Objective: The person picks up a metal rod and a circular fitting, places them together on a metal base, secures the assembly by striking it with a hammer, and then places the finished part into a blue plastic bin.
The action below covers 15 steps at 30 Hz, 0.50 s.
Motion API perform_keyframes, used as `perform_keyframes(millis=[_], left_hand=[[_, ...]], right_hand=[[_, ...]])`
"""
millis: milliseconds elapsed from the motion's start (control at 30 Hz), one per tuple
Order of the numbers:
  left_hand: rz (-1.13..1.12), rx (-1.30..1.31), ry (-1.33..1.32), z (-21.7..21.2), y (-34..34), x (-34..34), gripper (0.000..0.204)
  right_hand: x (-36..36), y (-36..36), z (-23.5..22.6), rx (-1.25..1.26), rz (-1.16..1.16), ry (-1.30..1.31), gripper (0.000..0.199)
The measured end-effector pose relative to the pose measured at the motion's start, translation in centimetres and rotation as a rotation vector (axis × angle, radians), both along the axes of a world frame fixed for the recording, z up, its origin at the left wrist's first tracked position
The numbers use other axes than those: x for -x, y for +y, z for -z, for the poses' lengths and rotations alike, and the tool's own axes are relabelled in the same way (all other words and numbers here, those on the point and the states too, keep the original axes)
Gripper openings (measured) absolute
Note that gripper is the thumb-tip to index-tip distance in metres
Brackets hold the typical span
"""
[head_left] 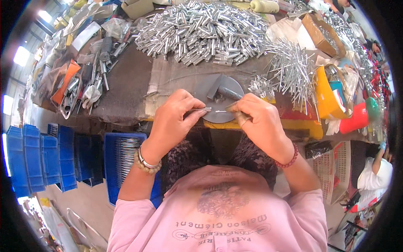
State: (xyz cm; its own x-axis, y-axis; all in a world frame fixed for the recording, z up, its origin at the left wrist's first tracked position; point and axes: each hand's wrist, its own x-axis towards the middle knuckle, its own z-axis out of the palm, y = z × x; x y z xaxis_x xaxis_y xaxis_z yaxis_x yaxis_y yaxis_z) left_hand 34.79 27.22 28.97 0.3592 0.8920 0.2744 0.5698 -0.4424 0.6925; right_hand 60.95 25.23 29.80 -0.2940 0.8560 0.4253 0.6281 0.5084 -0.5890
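Note:
My left hand [178,114] is closed, with thumb and forefinger pinching a short silver metal tube [207,109]. Facing it, my right hand [257,115] pinches a thin metal pin [221,111] whose free end points left at the tube. A small gap shows between the two parts. Both hands are above the near side of a round grey plate [221,118] at the table's front edge. On that plate stands a dark angled metal block [215,86] with a cylindrical bar [229,93] reaching toward my right fingers.
A large heap of metal tubes [201,35] covers the back of the table. Thin rods [294,69] and small metal parts [262,86] lie to the right, beside a yellow bin [327,94]. Tools [103,61] crowd the left. Below stands a blue crate [111,176] holding rods.

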Motion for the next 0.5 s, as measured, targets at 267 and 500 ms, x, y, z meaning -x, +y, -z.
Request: perform_keyframes(millis=[267, 500], left_hand=[[-0.042, -0.157, 0.014, 0.5, 0.2, -0.4, 0.015], [0.000, -0.125, -0.030, 0.8, 0.1, -0.2, 0.015]], right_hand=[[1.2, 0.0, -0.6, -0.205, 0.033, -0.310, 0.003], [1.1, 0.4, -0.2, -0.267, -0.016, -0.329, 0.002]])
